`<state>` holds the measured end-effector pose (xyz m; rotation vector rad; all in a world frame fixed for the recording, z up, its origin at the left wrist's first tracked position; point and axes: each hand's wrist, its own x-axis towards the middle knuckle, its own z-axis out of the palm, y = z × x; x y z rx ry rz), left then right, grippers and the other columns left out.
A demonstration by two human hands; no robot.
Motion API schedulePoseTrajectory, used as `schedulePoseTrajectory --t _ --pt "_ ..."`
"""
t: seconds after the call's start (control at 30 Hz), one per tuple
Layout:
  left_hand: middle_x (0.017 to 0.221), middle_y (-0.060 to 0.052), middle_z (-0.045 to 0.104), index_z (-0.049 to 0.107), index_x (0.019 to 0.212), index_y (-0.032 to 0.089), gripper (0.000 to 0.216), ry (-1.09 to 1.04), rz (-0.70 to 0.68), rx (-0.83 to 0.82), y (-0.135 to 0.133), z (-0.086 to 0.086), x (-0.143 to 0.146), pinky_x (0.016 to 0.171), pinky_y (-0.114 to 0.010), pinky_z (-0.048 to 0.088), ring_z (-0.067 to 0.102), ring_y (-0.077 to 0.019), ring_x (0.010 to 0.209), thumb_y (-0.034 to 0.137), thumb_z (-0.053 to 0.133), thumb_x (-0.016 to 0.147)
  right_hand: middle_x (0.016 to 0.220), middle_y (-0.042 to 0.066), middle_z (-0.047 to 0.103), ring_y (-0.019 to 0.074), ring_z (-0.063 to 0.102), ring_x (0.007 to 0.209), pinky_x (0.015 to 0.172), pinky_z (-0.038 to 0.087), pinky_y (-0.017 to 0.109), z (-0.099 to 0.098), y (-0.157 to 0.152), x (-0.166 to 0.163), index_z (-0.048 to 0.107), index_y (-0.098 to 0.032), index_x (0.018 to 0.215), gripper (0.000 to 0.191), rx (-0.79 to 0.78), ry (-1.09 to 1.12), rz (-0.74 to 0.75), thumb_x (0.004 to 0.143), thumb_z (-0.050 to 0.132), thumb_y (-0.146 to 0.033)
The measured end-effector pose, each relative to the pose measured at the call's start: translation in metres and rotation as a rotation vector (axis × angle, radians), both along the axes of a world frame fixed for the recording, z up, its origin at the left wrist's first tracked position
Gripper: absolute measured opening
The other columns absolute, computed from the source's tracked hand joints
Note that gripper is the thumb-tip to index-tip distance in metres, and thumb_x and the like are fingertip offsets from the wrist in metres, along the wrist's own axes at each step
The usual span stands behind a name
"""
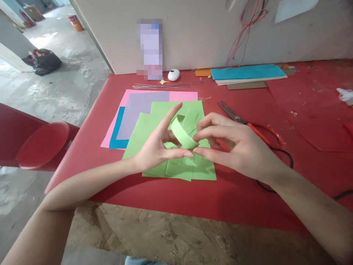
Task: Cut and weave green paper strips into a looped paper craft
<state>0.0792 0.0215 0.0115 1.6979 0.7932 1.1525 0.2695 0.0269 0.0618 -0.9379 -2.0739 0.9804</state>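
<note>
A curled strip of light green paper [182, 135] is held between both hands above a pile of green paper sheets [143, 129]. My left hand [157, 145] pinches one end of the strip with thumb and middle finger, its index finger stretched up. My right hand [231, 145] grips the other end with thumb and fingers closed on it. More green cut strips [193, 119] lie on the sheets under the hands. Pink [183, 95], lilac [138, 110] and blue [118, 129] sheets lie beneath the green ones.
Red-handled scissors [250, 127] lie right of the hands on the red table [242, 206], over a black cable [288, 158]. Thin wires [165, 86], a white oval object [173, 75] and stacked teal paper and card [248, 72] sit by the wall. A red stool [41, 145] stands at left.
</note>
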Motion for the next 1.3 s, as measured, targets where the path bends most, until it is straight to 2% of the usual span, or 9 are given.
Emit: schedulePoseTrajectory --t 0.13,0.23,0.33,0.47,0.7,0.87,0.97,1.13,1.3 --pt "0.095 -0.003 0.065 0.017 0.141 0.034 0.069 -0.118 -0.036 -0.085 -0.001 0.002 0.001 0.07 -0.033 0.058 0.068 -0.0166 0.072 0.049 0.052 0.084 0.082 -0.001 0.055 0.0085 0.052 0.064 0.051 0.043 0.023 -0.004 0.002 -0.001 0.063 -0.021 0.071 0.004 -0.104 0.114 -0.042 0.074 0.064 -0.023" --pt "0.106 -0.003 0.061 0.021 0.138 0.038 0.051 -0.258 0.001 -0.194 0.0 0.005 0.003 0.08 -0.036 0.056 0.068 -0.0165 0.081 0.045 0.039 0.091 0.08 -0.002 0.059 0.0073 0.055 0.057 0.051 0.047 0.023 -0.008 0.007 -0.002 0.064 -0.021 0.074 0.003 -0.25 0.289 -0.106 0.076 0.063 -0.023" --pt "0.119 -0.004 0.057 0.041 0.125 0.03 0.036 -0.309 0.047 -0.246 0.003 0.007 0.003 0.083 -0.034 0.055 0.066 -0.016 0.091 0.035 0.047 0.09 0.081 -0.001 0.063 0.0101 0.06 0.066 0.053 0.05 0.023 -0.012 0.01 -0.002 0.066 -0.022 0.077 0.003 -0.42 0.482 -0.087 0.077 0.063 -0.024" --pt "0.106 -0.004 0.066 0.053 0.112 0.021 0.028 -0.258 0.082 -0.254 0.006 0.008 0.002 0.084 -0.029 0.055 0.063 -0.017 0.101 0.027 0.057 0.085 0.089 0.001 0.065 0.0138 0.063 0.083 0.057 0.054 0.022 -0.016 0.012 -0.005 0.067 -0.021 0.077 0.006 -0.606 0.577 -0.02 0.078 0.063 -0.024" --pt "0.095 -0.004 0.07 0.06 0.104 0.02 0.023 -0.118 0.129 -0.099 0.005 0.011 -0.001 0.075 -0.027 0.055 0.067 -0.0122 0.079 0.03 0.059 0.084 0.081 -0.002 0.064 0.0092 0.064 0.069 0.054 0.054 0.018 -0.02 0.01 -0.009 0.066 -0.02 0.076 0.005 -0.75 0.657 0.051 0.078 0.063 -0.024" --pt "0.101 -0.007 0.064 0.066 0.103 0.02 0.032 0.026 0.021 0.193 0.006 0.01 -0.003 0.076 -0.027 0.054 0.061 -0.013 0.082 0.033 0.069 0.075 0.074 -0.002 0.062 0.0069 0.061 0.063 0.053 0.053 0.017 -0.02 0.011 -0.009 0.062 -0.018 0.075 0.008 -0.748 0.664 0.027 0.078 0.064 -0.026" --pt "0.094 -0.005 0.062 0.067 0.1 0.021 0.028 0.087 0.064 0.352 0.006 0.008 -0.002 0.076 -0.026 0.053 0.06 -0.0128 0.083 0.027 0.071 0.073 0.071 -0.004 0.059 0.006 0.059 0.058 0.051 0.053 0.018 -0.023 0.012 -0.01 0.059 -0.019 0.08 0.011 -0.723 0.678 -0.043 0.076 0.066 -0.027" --pt "0.082 -0.003 0.066 0.065 0.098 0.02 0.024 0.09 0.112 0.318 0.003 0.007 -0.001 0.073 -0.025 0.054 0.062 -0.0109 0.075 0.024 0.069 0.075 0.075 -0.005 0.058 0.0063 0.059 0.06 0.052 0.054 0.018 -0.023 0.004 -0.013 0.058 -0.02 0.079 0.012 -0.502 0.636 -0.152 0.074 0.068 -0.022" --pt "0.081 -0.003 0.068 0.064 0.085 0.018 0.012 0.031 0.123 0.271 0.004 0.008 -0.001 0.072 -0.024 0.054 0.064 -0.0114 0.077 0.021 0.069 0.075 0.093 0.001 0.062 0.0091 0.061 0.081 0.071 0.056 0.022 -0.015 -0.01 -0.013 0.065 -0.021 0.087 0.014 -0.222 0.397 -0.122 0.08 0.056 -0.013"
